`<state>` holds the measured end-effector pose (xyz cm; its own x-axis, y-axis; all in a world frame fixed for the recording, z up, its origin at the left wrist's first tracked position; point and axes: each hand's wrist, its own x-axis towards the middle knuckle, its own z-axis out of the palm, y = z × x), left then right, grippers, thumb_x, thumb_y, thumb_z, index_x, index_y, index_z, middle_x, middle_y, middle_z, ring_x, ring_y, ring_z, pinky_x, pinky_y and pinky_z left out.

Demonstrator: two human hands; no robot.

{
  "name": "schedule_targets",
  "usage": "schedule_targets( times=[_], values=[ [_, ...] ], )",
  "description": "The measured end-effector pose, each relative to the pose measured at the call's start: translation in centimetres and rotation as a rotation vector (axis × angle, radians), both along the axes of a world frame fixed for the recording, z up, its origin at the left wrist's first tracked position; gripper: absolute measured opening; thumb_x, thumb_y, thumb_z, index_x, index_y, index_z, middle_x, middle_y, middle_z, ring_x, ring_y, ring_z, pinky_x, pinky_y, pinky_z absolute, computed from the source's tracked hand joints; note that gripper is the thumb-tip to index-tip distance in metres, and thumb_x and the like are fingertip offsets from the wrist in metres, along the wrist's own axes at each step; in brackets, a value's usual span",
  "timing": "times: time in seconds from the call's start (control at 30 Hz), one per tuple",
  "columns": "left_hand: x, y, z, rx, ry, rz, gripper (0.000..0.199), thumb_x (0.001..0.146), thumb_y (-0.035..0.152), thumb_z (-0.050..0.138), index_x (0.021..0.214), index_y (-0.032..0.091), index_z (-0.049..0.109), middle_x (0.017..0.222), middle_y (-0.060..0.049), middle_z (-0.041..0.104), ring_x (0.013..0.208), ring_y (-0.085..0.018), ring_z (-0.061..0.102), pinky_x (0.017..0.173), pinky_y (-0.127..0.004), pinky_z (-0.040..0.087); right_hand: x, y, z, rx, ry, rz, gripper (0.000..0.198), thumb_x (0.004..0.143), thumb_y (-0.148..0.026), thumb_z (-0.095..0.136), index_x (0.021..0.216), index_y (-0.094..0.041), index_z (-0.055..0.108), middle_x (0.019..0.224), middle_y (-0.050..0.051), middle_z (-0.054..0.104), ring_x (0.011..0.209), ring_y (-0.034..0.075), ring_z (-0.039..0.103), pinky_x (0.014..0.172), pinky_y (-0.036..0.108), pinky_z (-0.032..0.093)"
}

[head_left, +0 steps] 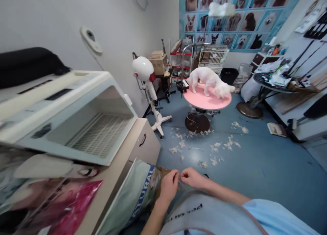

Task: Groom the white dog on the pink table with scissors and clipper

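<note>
My left hand [169,185] is closed with thumb and fingertips pinched, in front of my body at the bottom middle. Close beside it, my right hand [193,177] is curled into a similar pinch. Something thin and see-through seems to lie between the fingertips, too small to make out. Just left of my left hand stands a pale green bag [136,190] with the letters "ATURAL" on a blue band. Below the hands, a light grey apron [194,211] with dark lettering covers my front.
A white dog [208,81] stands head down on a round pink grooming table [201,102]. Clumps of cut fur [203,164] lie on the blue floor. A white stand dryer [143,69] is by the wall. At left, a drying cabinet [102,122] sits on a counter [143,126].
</note>
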<state>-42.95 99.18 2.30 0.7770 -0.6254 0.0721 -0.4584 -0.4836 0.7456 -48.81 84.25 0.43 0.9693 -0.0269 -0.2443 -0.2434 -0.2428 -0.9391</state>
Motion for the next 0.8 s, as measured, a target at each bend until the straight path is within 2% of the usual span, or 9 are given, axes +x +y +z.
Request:
schedule_targets(
  times=[0.13,0.2,0.3,0.4,0.47,0.57,0.67,0.73,0.8],
  values=[
    [-0.6,-11.5,-1.8,-0.105,-0.096,0.224,0.025,0.079,0.039,0.050,0.082,0.018,0.064,0.088,-0.010,0.066,0.087,-0.024,0.060,0.081,-0.037,0.047,-0.8,-10.9,-1.8,0.001,-0.003,-0.152,0.010,0.064,-0.017,0.055,0.055,-0.017,0.052,0.051,-0.006,0.049,0.053,0.008,0.040,0.053,0.020,0.032],
    [-1.0,-17.5,-2.6,-0.105,0.050,0.241,0.026,0.076,0.041,0.052,0.073,0.017,0.061,0.077,-0.007,0.063,0.077,-0.021,0.058,0.074,-0.034,0.047,-1.2,-16.1,-2.4,0.040,-0.007,-0.202,0.012,0.064,-0.021,0.059,0.056,-0.018,0.051,0.052,-0.006,0.051,0.053,0.009,0.042,0.054,0.020,0.033],
    [-1.7,-25.5,-3.3,-0.049,0.400,0.073,0.028,0.075,0.041,0.052,0.061,0.016,0.056,0.058,0.000,0.054,0.059,-0.014,0.049,0.059,-0.025,0.041,-2.7,-23.0,-3.1,0.034,-0.044,-0.252,0.022,0.062,-0.028,0.065,0.053,-0.018,0.047,0.051,-0.006,0.048,0.053,0.009,0.042,0.054,0.021,0.032],
    [-2.0,-31.9,-3.4,0.048,0.546,-0.090,0.029,0.074,0.039,0.054,0.057,0.015,0.056,0.051,0.003,0.049,0.054,-0.011,0.043,0.054,-0.023,0.034,-4.9,-28.4,-4.4,0.029,-0.037,-0.333,0.026,0.061,-0.034,0.066,0.052,-0.019,0.045,0.051,-0.005,0.047,0.053,0.010,0.043,0.054,0.022,0.033],
    [-1.7,-35.4,-3.6,0.139,0.547,-0.219,0.029,0.075,0.036,0.054,0.056,0.014,0.058,0.049,0.003,0.049,0.052,-0.010,0.042,0.053,-0.022,0.033,-6.5,-31.6,-5.8,0.038,0.007,-0.429,0.028,0.063,-0.041,0.062,0.053,-0.021,0.046,0.050,-0.004,0.047,0.051,0.012,0.044,0.053,0.024,0.035],
    [-1.1,-40.4,-4.3,0.307,0.375,-0.371,0.026,0.076,0.030,0.056,0.057,0.013,0.062,0.051,0.001,0.054,0.056,-0.011,0.047,0.058,-0.023,0.036,-8.8,-35.8,-7.8,-0.041,0.012,-0.682,0.030,0.071,-0.049,0.052,0.060,-0.021,0.049,0.051,-0.002,0.049,0.051,0.015,0.048,0.054,0.027,0.041],
    [-0.7,-46.4,-5.7,0.345,0.196,-0.500,0.019,0.075,0.022,0.058,0.059,0.015,0.066,0.069,-0.004,0.066,0.077,-0.017,0.059,0.075,-0.025,0.043,-10.3,-39.8,-8.9,-0.300,-0.124,-0.802,0.025,0.079,-0.041,0.044,0.071,-0.020,0.056,0.081,0.008,0.064,0.071,0.019,0.059,0.068,0.031,0.048],
    [-0.6,-51.1,-6.5,0.268,0.164,-0.571,0.019,0.075,0.018,0.057,0.059,0.016,0.066,0.086,-0.007,0.071,0.099,-0.021,0.060,0.089,-0.028,0.043,-10.7,-42.9,-9.0,-0.457,-0.129,-0.718,0.025,0.081,-0.031,0.041,0.077,-0.019,0.062,0.113,0.014,0.062,0.090,0.022,0.062,0.079,0.033,0.049],
    [-0.6,-56.0,-7.0,0.171,0.185,-0.672,0.019,0.076,0.017,0.057,0.059,0.017,0.067,0.095,-0.008,0.071,0.111,-0.022,0.058,0.095,-0.030,0.042,-10.5,-46.6,-8.7,-0.544,-0.010,-0.644,0.028,0.081,-0.028,0.042,0.086,-0.019,0.068,0.132,0.015,0.052,0.101,0.024,0.062,0.083,0.034,0.049]
  ],
)
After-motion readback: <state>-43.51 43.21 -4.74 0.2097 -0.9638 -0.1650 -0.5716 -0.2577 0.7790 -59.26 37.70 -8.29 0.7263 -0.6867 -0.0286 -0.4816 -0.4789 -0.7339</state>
